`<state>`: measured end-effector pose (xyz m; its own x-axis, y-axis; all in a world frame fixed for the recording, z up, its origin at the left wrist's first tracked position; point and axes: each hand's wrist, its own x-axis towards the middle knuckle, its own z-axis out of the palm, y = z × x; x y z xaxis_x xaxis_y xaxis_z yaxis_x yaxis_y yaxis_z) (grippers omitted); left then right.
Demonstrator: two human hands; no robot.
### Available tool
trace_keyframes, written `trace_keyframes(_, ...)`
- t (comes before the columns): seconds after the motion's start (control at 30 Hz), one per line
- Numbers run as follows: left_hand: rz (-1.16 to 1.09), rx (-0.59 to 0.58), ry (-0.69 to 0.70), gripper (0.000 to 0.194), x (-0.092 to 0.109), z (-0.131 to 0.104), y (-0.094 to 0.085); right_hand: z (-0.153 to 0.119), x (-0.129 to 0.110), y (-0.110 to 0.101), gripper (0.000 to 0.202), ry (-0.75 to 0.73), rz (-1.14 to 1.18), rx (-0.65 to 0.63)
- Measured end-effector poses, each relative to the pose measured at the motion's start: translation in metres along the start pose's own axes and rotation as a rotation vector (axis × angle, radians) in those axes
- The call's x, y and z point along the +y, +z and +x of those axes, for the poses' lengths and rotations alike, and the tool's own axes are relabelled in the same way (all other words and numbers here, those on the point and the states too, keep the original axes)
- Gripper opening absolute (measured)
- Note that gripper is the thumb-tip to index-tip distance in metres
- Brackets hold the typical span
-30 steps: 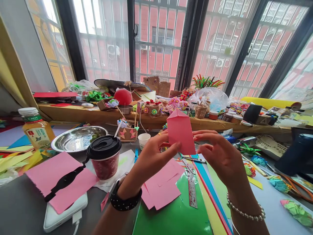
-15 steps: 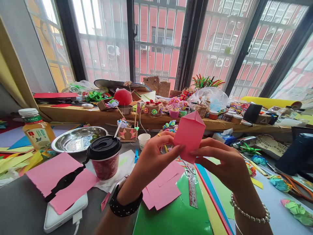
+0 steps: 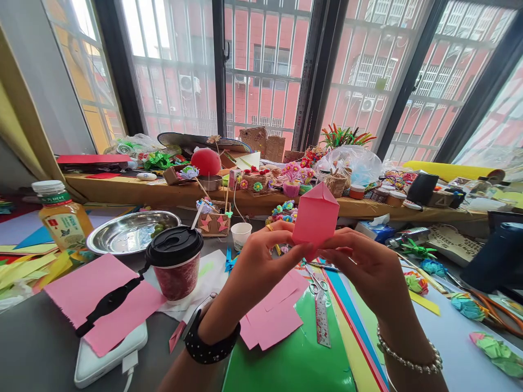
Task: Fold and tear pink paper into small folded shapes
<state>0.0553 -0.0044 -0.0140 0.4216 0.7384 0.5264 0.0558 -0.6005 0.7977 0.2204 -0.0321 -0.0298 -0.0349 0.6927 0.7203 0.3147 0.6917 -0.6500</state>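
Observation:
A folded pink paper with a pointed top is held up upright in front of the windowsill. My left hand pinches its lower left edge between thumb and fingers. On the other side, my right hand grips the lower right edge, and both thumbs meet near the bottom. Part of the paper's lower end is hidden by the fingers. Below lie several pink sheets on a green glossy board, beside scissors and a patterned ruler.
A lidded cup, a metal dish and a juice bottle stand on the left. A white power bank lies partly under a pink sheet. Folded paper pieces lie on the right. Crafts crowd the windowsill.
The pink paper has tilted to stand straighter and shifted slightly left. My right hand has moved left, its fingers now closer to my left hand at the paper's bottom.

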Motion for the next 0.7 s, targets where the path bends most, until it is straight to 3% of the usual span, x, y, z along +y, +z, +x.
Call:
trace_keyframes(0.27,0.075,-0.121,-0.026,0.012,0.001,-0.002,-0.003,0.0,-0.003,-0.003,0.004,-0.002,-0.151,-0.005)
trace_keyframes(0.47,0.045,-0.102,0.01,0.015,-0.001,-0.001,-0.002,-0.001,-0.003,-0.001,0.004,0.023,-0.15,-0.023)
trace_keyframes(0.57,0.028,-0.074,0.018,0.016,-0.002,0.0,-0.001,-0.002,-0.003,0.004,0.007,0.084,-0.094,0.032)
trace_keyframes(0.7,0.006,-0.01,0.011,0.015,-0.003,0.0,0.0,-0.002,-0.004,0.01,0.027,0.171,0.073,0.153)
